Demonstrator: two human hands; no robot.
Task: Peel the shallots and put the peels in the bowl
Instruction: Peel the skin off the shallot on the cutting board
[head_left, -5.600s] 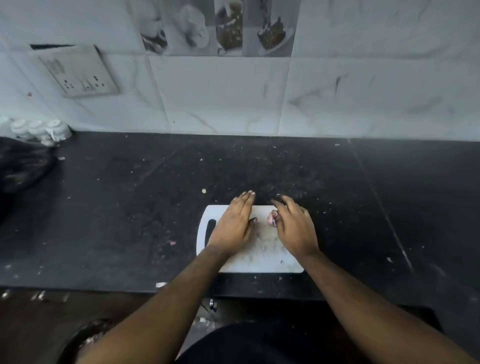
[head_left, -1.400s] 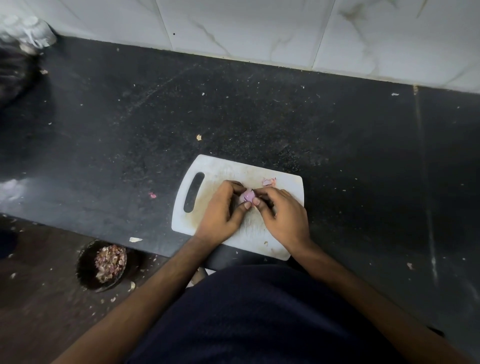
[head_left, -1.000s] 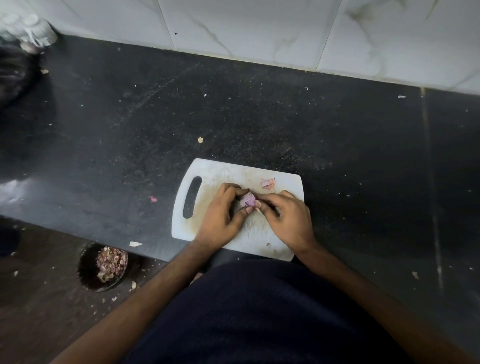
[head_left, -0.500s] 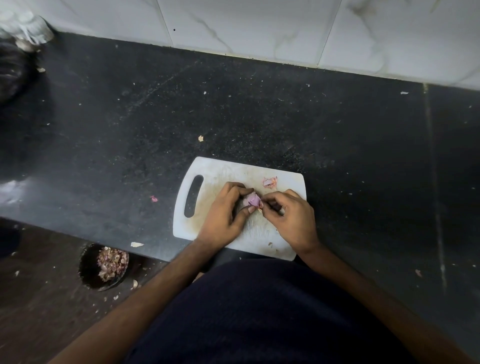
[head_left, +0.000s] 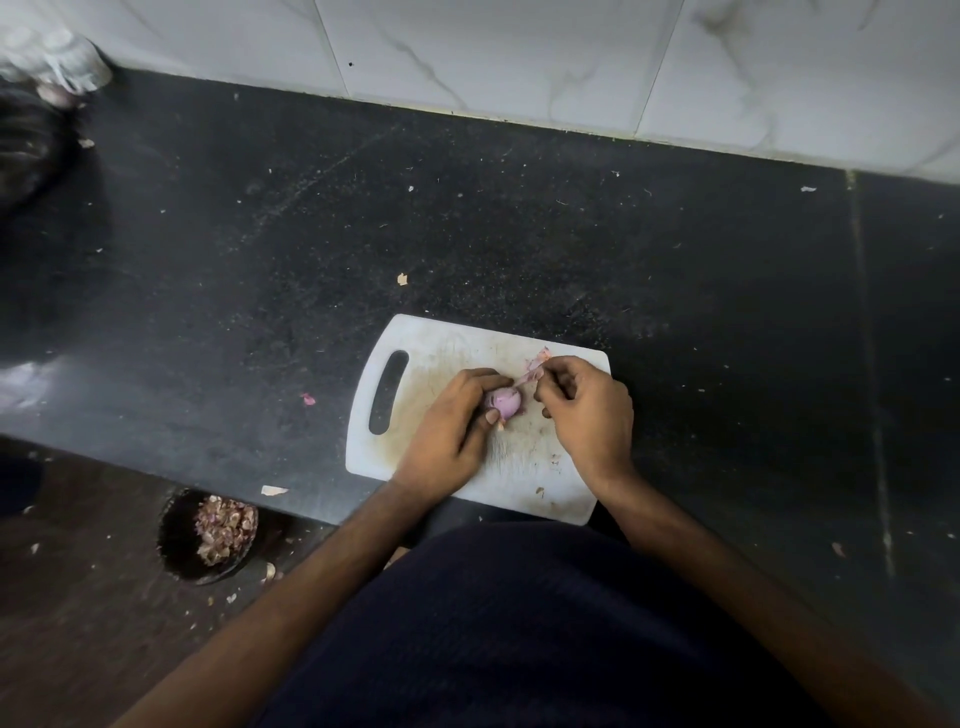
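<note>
Now shallot pale purple, glossy, skin strip trailing.

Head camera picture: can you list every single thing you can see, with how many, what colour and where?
shallot: one, pinkish purple, over the cutting board, held by the left hand
peel strip: one, pale pink, stretched from the shallot to the right hand's fingers
cutting board: one, white with a handle slot, near the counter's front edge
bowl: one, dark, below the counter at lower left, with pinkish brown peels inside
counter: one, black, speckled with small scraps
loose peel bits: several, pale and pink, on the counter and near the bowl
tiled wall: white marble pattern, behind the counter
blurred white things: far left corner, cannot tell what
left hand: one, holding the shallot
right hand: one, pinching the peel strip
</note>
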